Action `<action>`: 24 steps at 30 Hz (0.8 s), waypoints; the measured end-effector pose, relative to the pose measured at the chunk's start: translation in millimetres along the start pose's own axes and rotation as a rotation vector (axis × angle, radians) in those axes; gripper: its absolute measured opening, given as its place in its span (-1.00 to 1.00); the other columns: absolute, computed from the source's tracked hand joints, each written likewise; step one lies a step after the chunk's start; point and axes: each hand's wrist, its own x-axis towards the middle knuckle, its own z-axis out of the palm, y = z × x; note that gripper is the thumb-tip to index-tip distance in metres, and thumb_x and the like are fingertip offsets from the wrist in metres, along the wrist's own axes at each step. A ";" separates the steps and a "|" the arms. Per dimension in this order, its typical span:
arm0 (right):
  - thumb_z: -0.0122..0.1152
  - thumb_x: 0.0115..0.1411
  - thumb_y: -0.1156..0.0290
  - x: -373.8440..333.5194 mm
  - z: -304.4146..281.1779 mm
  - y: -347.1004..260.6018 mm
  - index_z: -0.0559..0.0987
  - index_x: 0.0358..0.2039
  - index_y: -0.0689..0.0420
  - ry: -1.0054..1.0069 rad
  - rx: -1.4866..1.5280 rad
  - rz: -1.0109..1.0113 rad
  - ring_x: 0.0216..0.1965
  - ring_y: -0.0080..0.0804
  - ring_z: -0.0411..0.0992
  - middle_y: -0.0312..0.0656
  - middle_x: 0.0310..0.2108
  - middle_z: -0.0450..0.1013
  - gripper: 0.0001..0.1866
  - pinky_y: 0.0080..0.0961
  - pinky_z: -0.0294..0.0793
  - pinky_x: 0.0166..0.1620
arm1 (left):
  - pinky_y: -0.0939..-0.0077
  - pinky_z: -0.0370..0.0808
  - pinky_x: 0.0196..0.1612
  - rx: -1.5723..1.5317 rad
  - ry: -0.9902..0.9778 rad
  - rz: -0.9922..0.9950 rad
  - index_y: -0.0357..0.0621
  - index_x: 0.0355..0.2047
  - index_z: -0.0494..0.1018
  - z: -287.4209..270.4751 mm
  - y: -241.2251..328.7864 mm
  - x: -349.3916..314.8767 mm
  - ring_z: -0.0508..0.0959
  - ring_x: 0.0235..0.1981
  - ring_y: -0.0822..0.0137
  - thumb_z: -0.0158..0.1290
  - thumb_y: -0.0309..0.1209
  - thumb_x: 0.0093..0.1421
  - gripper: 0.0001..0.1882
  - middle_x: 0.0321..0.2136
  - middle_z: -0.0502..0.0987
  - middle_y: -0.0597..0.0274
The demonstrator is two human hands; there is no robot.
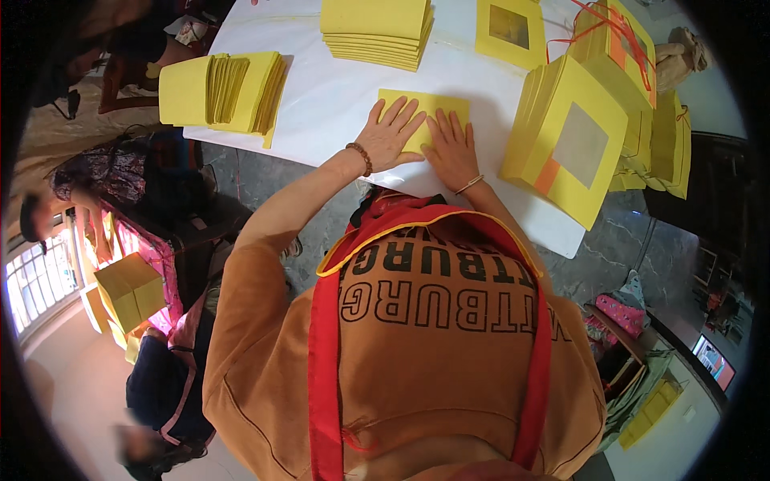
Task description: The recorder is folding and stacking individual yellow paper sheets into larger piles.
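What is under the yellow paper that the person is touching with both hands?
The white table shows around the yellow paper and probably continues below it. Anything directly underneath is hidden by the paper, whose top the left hand and right hand partly cover.

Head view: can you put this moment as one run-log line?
Left hand: open, on yellow sheet | Right hand: open, on same sheet | Table: left stack, far stack, right stack, all yellow
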 end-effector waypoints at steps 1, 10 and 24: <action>-0.09 0.16 0.20 0.5 1.6 7.0 0.17 0.14 0.13 0.004 -0.002 -0.001 0.22 -0.11 -0.04 -0.07 0.19 0.04 -0.46 -0.05 -0.12 0.19 | 0.01 -0.07 0.16 0.053 -0.007 0.035 -0.13 0.15 0.10 -2.5 -0.3 0.2 0.03 0.20 0.05 -0.17 0.17 0.08 -0.22 0.16 0.09 -0.02; -0.25 0.29 0.13 1.1 -4.4 4.9 0.07 0.18 0.16 0.440 1.265 0.532 0.16 -0.30 0.08 -0.10 0.13 0.11 -0.46 -0.43 -0.01 0.18 | 0.31 0.40 -0.20 0.121 -0.066 0.225 -0.41 -0.11 0.28 -16.0 7.7 19.5 0.42 -0.21 0.07 0.00 -0.25 -0.06 -0.45 -0.17 0.37 -0.18; -0.29 0.27 0.04 14.3 -12.1 -3.0 0.11 0.18 0.10 0.339 1.384 0.616 0.02 -0.35 0.21 -0.11 0.02 0.22 -0.44 -0.40 0.11 0.08 | 0.35 0.43 -0.20 0.191 0.695 0.064 -0.06 -0.09 0.39 -193.1 -94.2 66.7 0.48 -0.23 0.14 -0.09 -0.64 -0.11 -0.51 -0.20 0.49 0.18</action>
